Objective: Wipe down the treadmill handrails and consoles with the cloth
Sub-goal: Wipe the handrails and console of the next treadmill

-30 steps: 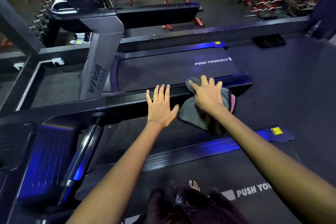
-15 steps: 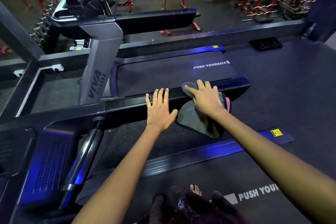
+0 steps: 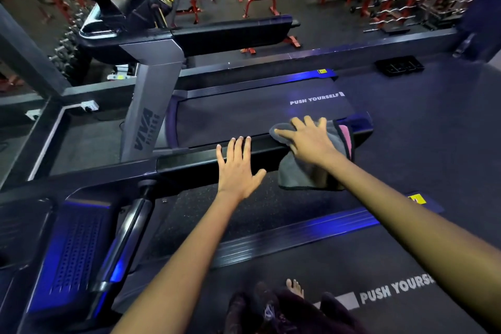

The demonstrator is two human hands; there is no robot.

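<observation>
While right hand (image 3: 309, 141) presses cloth (image 3: 303, 173) flat on handrail (image 3: 189, 163) | left hand (image 3: 238, 168) rests open, empty | keep palm flat, wipe rail's full length.

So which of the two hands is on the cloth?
The right hand: it presses the grey cloth onto the handrail with spread fingers. The left hand lies flat on the bare handrail beside it.

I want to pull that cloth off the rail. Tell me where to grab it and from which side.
Pinch the cloth by its hanging lower flap, coming from the near side under the handrail. That part drapes free, while the right hand presses the top flat on the rail.
</observation>
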